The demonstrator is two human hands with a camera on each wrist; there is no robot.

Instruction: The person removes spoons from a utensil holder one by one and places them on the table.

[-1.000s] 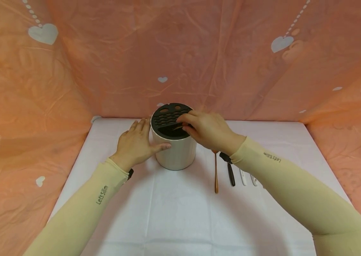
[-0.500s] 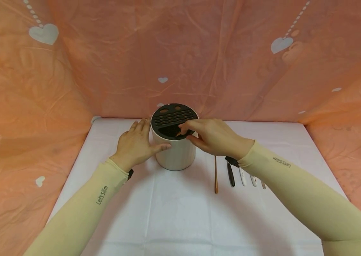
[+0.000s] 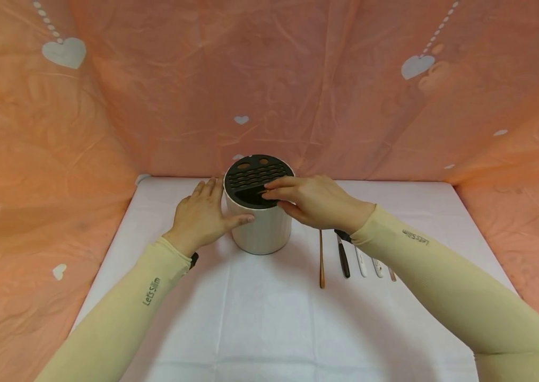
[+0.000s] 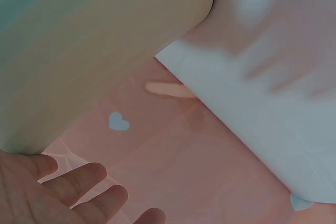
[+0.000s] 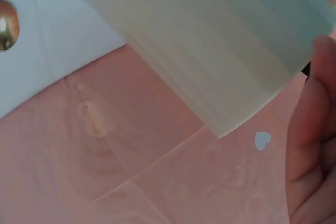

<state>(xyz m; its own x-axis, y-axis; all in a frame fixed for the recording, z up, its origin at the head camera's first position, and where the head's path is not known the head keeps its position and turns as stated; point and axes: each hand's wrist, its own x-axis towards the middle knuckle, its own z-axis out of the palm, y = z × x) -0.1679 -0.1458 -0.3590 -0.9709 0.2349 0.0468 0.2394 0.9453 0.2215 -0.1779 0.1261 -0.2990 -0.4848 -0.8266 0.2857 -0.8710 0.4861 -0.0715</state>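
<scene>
A white cylindrical utensil holder (image 3: 261, 236) with a black slotted lid (image 3: 245, 184) stands toward the back of the table. My left hand (image 3: 200, 215) rests against its left side, fingers straight and thumb across the front; the left wrist view shows the fingers (image 4: 79, 182) at the holder's wall. Over the large front opening (image 3: 249, 197) of the lid is my right hand (image 3: 314, 199). Its fingertips pinch a thin gold-coloured utensil (image 3: 263, 191), of which only a short bit shows; the rest is hidden by the fingers and the opening.
Right of the holder lie a long gold-coloured utensil (image 3: 322, 265), a black-handled utensil (image 3: 344, 260), two white-handled ones and a copper-coloured end (image 3: 392, 275), partly covered by the right arm. The white-covered table (image 3: 264, 329) has orange cloth (image 3: 193, 106) around its back and sides.
My right hand has shifted slightly over the lid's front opening, first back toward the right, then a little left, and its fingers are straighter. My left hand stays against the holder.
</scene>
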